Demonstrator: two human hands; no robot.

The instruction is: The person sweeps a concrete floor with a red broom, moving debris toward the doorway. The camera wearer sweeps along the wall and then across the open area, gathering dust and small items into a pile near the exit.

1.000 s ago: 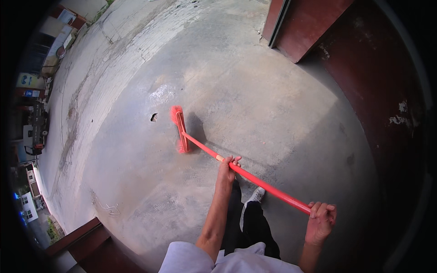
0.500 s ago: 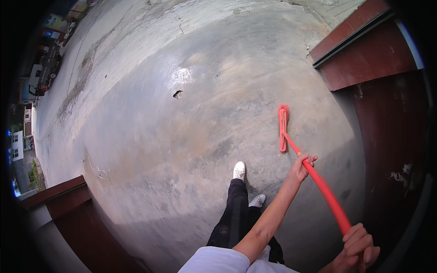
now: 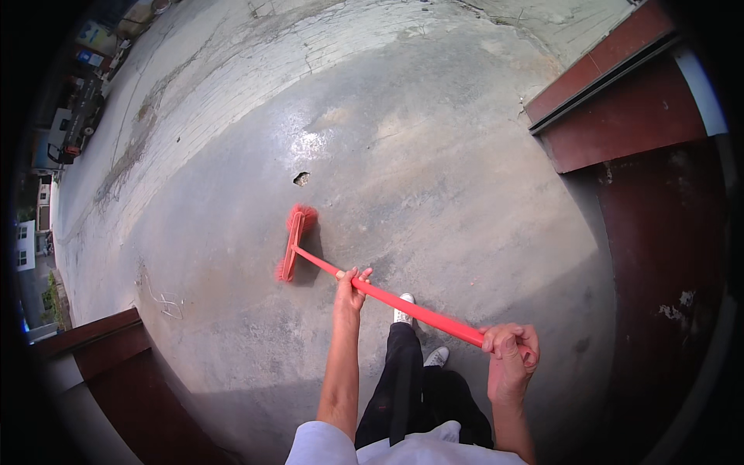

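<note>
A red broom [image 3: 418, 312] slants across the view, its handle running from the upper left down to the right. Its bristled head [image 3: 293, 242] is over the concrete floor at the left, blurred at both ends. Partway down the handle, near the head, my left hand [image 3: 351, 288] grips it with the thumb and some fingers sticking out. My right hand [image 3: 511, 353] is wrapped round the handle's top end, to the right of my body. Below the handle show my white shoes [image 3: 404, 308] and dark trousers.
A grey concrete floor [image 3: 434, 178] stretches ahead, with a small broken hole [image 3: 301, 178] beyond the broom head. Dark red gate panels [image 3: 659, 232] stand at the right, and another red panel [image 3: 147, 387] at the lower left. A vehicle [image 3: 81, 116] is far left.
The broom head has swept from right to left across the floor. Both hands moved left with the handle, and my right hand rose higher in view.
</note>
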